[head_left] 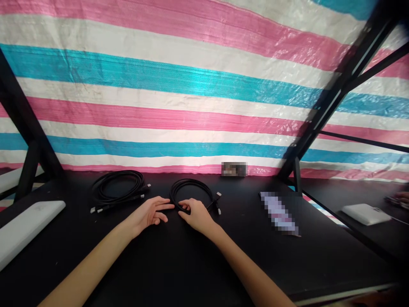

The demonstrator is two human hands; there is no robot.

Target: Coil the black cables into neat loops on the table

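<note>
A black cable (pixel 194 182) lies coiled in a ring on the dark table, its two light-coloured plugs sticking out on the right side. My right hand (pixel 194 214) pinches the near left part of this coil between thumb and fingers. Just left of it, my left hand (pixel 151 213) has its fingers apart, with the fingertips at the coil's left edge; whether they touch it I cannot tell. Farther left rests a second, thicker bundle of coiled black cables (pixel 119 183) with several pale plugs, and neither hand is on it.
A long white object (pixel 28 228) lies at the table's left. Toward the right is a blurred-out purple item (pixel 279 215), and a small pixelated object (pixel 234 169) stands at the back. Black frame bars (pixel 311 123) rise on both sides before a striped sheet (pixel 191 85). A white box (pixel 366 214) is beyond.
</note>
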